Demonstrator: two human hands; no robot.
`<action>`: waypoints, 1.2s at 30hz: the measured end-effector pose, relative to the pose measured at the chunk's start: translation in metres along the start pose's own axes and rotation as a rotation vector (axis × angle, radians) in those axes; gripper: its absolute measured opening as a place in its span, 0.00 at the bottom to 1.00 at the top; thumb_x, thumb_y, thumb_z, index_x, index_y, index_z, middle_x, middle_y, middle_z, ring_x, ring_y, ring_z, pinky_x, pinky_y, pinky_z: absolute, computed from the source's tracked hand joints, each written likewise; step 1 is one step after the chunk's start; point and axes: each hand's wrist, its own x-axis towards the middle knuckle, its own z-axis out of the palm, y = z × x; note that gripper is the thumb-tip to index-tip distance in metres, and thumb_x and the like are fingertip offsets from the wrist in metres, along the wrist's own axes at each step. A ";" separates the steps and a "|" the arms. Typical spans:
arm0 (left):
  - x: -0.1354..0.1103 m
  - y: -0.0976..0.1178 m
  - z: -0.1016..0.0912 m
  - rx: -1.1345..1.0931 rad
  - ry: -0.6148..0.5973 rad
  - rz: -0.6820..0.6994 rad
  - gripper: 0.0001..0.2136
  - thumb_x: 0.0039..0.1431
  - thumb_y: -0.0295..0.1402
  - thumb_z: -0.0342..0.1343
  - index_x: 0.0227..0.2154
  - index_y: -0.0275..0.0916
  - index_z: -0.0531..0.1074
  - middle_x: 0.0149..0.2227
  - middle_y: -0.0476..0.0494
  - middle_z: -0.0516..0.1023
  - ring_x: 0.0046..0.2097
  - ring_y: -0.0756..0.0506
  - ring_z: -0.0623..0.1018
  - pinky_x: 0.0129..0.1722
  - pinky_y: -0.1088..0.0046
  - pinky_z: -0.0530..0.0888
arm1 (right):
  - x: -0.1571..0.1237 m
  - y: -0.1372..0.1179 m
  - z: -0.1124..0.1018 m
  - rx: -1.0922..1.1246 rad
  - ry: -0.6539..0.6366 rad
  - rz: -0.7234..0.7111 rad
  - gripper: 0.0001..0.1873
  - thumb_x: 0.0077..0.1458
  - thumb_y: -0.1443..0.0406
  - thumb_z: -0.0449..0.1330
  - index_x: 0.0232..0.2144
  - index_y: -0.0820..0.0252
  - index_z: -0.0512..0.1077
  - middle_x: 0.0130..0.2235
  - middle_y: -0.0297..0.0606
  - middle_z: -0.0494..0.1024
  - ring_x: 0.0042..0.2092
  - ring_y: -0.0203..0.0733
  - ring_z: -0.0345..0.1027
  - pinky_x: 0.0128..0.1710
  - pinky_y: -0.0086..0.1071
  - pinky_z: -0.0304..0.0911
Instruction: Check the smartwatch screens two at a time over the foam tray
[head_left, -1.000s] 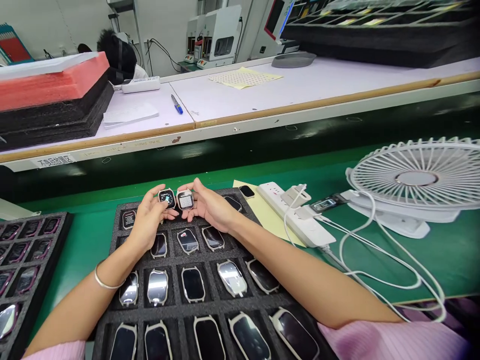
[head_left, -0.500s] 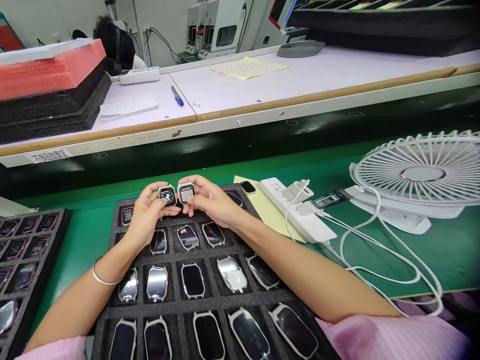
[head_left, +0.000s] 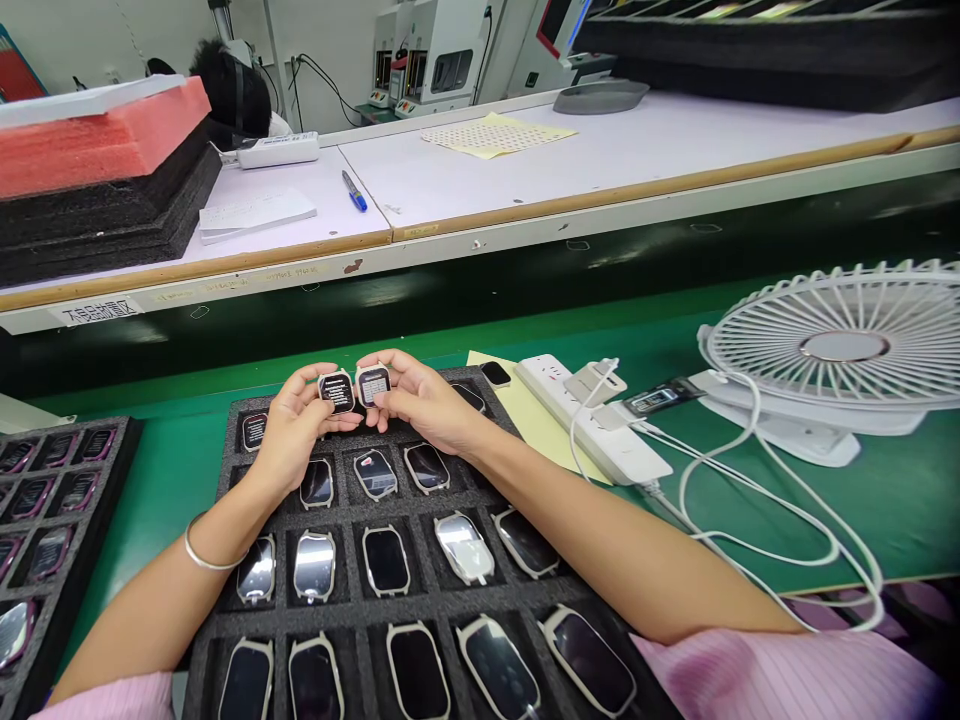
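My left hand (head_left: pixel 294 425) grips a smartwatch (head_left: pixel 337 392) without a strap; its lit screen shows lines of white text on black. Close beside it, a second smartwatch (head_left: pixel 373 385) with a pale frame and a lit, light-toned screen is held by my right hand (head_left: pixel 420 400), the thumb at its lower edge. Both screens face me, above the far part of a black foam tray (head_left: pixel 349 520). Pale-framed watches, among them one with a dark screen (head_left: pixel 386 561), lie in the tray's compartments. Some have shiny, reflecting faces.
A second foam tray (head_left: pixel 97 500) with purple-framed watches lies at left. To the right are a white power strip (head_left: pixel 592 420), a yellow sheet (head_left: pixel 540 425), loose white cables and a white fan (head_left: pixel 840 350). A raised shelf (head_left: pixel 465 200) crosses behind, carrying foam stacks and a pen.
The screen of the watch in my left hand has gone from a dark face with a bluish-green graphic to lines of white text. Both hands stay in place.
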 end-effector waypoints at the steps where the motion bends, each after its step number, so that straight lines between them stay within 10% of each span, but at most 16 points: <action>1: 0.000 0.000 0.000 -0.001 0.000 0.000 0.21 0.46 0.29 0.60 0.45 0.39 0.67 0.36 0.50 0.79 0.29 0.48 0.83 0.34 0.73 0.81 | 0.000 0.000 0.000 0.002 -0.001 -0.001 0.19 0.50 0.69 0.62 0.46 0.59 0.66 0.33 0.31 0.73 0.29 0.35 0.72 0.26 0.27 0.68; 19: -0.001 0.001 0.001 0.059 0.009 0.014 0.31 0.43 0.28 0.63 0.54 0.40 0.66 0.44 0.47 0.77 0.30 0.52 0.81 0.31 0.78 0.78 | 0.001 0.004 -0.002 -0.012 -0.011 -0.033 0.24 0.46 0.71 0.61 0.47 0.58 0.65 0.35 0.31 0.74 0.32 0.35 0.73 0.29 0.27 0.69; 36: 0.000 0.003 0.000 -0.007 -0.043 -0.042 0.18 0.48 0.34 0.60 0.43 0.38 0.69 0.33 0.50 0.79 0.26 0.47 0.81 0.28 0.74 0.78 | 0.001 -0.002 0.002 -0.005 0.044 0.032 0.19 0.49 0.64 0.66 0.43 0.60 0.66 0.29 0.28 0.73 0.25 0.32 0.68 0.23 0.24 0.62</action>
